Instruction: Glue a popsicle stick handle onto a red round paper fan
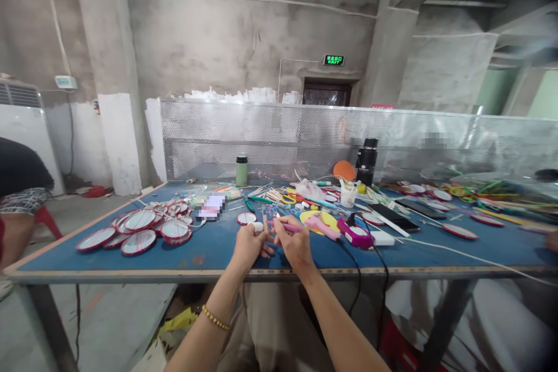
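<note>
My left hand (pixel 250 245) is closed near the table's front edge, its thumb and forefinger pinching something small. A thin wooden stick (pixel 264 213) rises just beyond the fingertips, and a small white piece (pixel 258 226) shows at the thumb; which of these is gripped I cannot tell. My right hand (pixel 295 242) is closed around a slim pink pen-like tool (pixel 290 227), its tip toward my left hand. A round red-rimmed disc (pixel 246 218) lies just behind my left hand. To the right, a pink glue gun (pixel 323 225) rests on a yellow disc (pixel 336 222).
Red-rimmed discs (pixel 138 220) are piled on the left beside a phone (pixel 211 207). A purple box (pixel 356 236) with black cables lies right. Behind stand a green bottle (pixel 241 171), a white cup (pixel 348 193) and a black thermos (pixel 367 163). A person's leg (pixel 20 232) shows far left.
</note>
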Demonstrator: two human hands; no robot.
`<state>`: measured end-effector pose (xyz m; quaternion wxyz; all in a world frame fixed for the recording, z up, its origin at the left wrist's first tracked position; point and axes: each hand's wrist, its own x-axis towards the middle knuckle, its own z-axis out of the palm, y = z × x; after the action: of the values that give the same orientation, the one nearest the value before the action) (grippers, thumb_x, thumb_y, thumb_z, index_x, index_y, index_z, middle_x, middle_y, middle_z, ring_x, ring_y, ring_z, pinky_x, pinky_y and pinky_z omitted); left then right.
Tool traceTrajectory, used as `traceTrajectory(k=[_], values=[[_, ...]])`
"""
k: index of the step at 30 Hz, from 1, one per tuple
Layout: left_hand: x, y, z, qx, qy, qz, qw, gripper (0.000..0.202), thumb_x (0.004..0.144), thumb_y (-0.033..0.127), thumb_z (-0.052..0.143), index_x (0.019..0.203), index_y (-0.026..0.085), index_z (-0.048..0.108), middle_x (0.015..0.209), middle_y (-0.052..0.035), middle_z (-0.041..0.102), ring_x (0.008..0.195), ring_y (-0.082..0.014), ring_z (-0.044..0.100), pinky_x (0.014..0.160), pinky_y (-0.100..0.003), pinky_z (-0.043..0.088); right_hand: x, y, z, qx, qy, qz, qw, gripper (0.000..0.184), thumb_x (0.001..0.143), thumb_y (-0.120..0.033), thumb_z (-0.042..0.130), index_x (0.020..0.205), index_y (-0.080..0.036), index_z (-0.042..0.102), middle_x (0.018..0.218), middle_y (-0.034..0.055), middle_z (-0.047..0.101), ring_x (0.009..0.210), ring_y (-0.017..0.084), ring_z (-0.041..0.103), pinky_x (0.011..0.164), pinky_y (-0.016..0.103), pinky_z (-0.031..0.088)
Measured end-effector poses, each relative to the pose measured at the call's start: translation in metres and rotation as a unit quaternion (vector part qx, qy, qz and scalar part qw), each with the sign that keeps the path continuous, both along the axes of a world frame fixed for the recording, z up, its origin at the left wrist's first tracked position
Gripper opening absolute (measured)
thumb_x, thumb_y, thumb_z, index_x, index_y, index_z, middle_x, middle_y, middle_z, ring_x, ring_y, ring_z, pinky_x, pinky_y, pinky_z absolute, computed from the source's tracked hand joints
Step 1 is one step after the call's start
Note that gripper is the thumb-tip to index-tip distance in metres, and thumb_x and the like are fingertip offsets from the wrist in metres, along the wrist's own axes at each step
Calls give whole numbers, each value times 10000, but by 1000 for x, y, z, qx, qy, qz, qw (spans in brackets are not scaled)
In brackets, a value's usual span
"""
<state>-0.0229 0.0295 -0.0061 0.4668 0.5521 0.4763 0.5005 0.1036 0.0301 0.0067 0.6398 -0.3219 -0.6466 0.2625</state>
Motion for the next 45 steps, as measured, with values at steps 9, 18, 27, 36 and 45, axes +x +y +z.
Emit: traceTrajectory(k=[9,18,27,36,45], values=[[2,-1,0,-2,12,-3,1000,248,968,345,593,1091,134,638,964,-43,683,746,-141,663,655,-301,578,0,0,0,5,-10,11,1000,252,862,-422,639,734,-206,629,541,-34,607,435,122,557,458,223,474],[1,-2,1,8,14,-8,1000,233,970,340,591,1060,130,641,912,-28,679,687,-122,648,605,-270,564,0,2,-1,10,-19,10,1000,239,869,-414,635,761,-202,646,572,-23,634,442,124,574,467,226,473],[0,0,-1,18,5,-11,1000,231,970,340,592,1051,129,641,890,-22,676,660,-114,639,584,-258,557,0,2,0,10,-25,1,1000,257,869,-433,634,757,-203,649,576,-17,640,443,127,576,476,231,482],[0,0,-2,25,-2,-14,1000,223,971,339,593,1016,126,644,845,-9,671,622,-103,627,551,-239,542,-1,0,2,5,-29,-1,1000,297,861,-488,632,754,-211,648,553,-22,628,443,139,572,473,241,482],[-1,3,-5,9,0,-20,1000,245,966,348,596,1076,134,641,947,-38,682,728,-137,658,648,-297,574,-1,3,-1,8,-28,-5,1000,292,869,-474,628,752,-207,639,579,-18,643,443,130,579,463,230,471]])
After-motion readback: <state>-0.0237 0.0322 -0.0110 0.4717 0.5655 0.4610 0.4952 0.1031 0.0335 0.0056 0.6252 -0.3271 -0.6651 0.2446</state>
